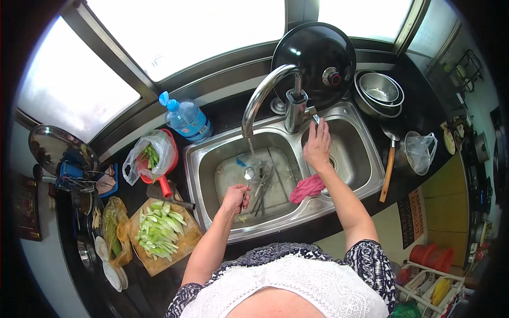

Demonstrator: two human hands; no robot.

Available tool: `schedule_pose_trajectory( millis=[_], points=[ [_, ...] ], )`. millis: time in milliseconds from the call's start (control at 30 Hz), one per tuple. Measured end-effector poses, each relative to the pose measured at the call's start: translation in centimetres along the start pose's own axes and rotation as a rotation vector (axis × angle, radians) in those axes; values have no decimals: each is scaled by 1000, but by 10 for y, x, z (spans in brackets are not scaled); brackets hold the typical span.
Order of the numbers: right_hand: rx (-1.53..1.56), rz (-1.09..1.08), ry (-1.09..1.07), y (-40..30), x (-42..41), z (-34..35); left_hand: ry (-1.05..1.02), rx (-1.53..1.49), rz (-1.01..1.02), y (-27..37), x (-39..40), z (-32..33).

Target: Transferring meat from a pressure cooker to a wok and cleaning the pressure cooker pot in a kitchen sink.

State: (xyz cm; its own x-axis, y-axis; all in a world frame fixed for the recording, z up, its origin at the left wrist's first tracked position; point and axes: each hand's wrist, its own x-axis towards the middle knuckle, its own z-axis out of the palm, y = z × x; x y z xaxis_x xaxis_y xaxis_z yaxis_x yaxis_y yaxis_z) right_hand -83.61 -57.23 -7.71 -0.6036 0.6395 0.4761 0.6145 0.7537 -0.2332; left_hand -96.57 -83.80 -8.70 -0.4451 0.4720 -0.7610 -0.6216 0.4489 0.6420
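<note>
My left hand (235,198) grips a metal spoon (249,173) by its handle, bowl up, over the left basin of a steel double sink (206,187). Close by the spoon, a thin stream of water (251,147) falls from the curved chrome faucet (262,93). Several chopsticks (263,194) and a small blue scrap (240,162) lie in the water of that basin. My right hand (318,147), fingers extended, is at the faucet's lever (316,118); whether it touches cannot be told. Below that wrist a pink cloth (306,189) drapes over the sink's divider.
Left of the sink are a cutting board (153,268) with sliced green vegetable (161,230), a red strainer (175,147) with bagged greens, and a water bottle (189,121). A black wok lid (310,59), nested steel bowls (379,89) and a wooden-handled spatula (389,171) stand behind and right.
</note>
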Motion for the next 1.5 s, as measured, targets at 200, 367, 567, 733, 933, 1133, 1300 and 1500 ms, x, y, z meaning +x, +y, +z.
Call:
schedule_pose_trajectory(
  millis=[200, 367, 567, 733, 933, 1133, 1300, 1500],
  points=[
    [96, 199, 1, -3, -38, -13, 1, 31, 22, -6, 1, -10],
    [296, 348, -528, 46, -73, -14, 32, 184, 91, -22, 6, -16],
    [597, 331, -816, 65, -83, -28, 163, 586, 307, -34, 21, -24],
    [569, 424, -1033, 13, -50, -79, 250, 772, 372, -30, 18, -32],
    [908, 251, -692, -35, -38, -31, 216, 839, 380, 12, -18, -18],
    [1052, 332, -718, -105, -5, -22, 357, 1264, 545, 36, -32, -14],
    [1087, 115, -1171, -121, -3, -30, 334, 1454, 690, 64, -44, 10],
    [508, -518, -467, -119, 2, -5, 276, 1662, 936, 80, -55, 19]
  ],
)
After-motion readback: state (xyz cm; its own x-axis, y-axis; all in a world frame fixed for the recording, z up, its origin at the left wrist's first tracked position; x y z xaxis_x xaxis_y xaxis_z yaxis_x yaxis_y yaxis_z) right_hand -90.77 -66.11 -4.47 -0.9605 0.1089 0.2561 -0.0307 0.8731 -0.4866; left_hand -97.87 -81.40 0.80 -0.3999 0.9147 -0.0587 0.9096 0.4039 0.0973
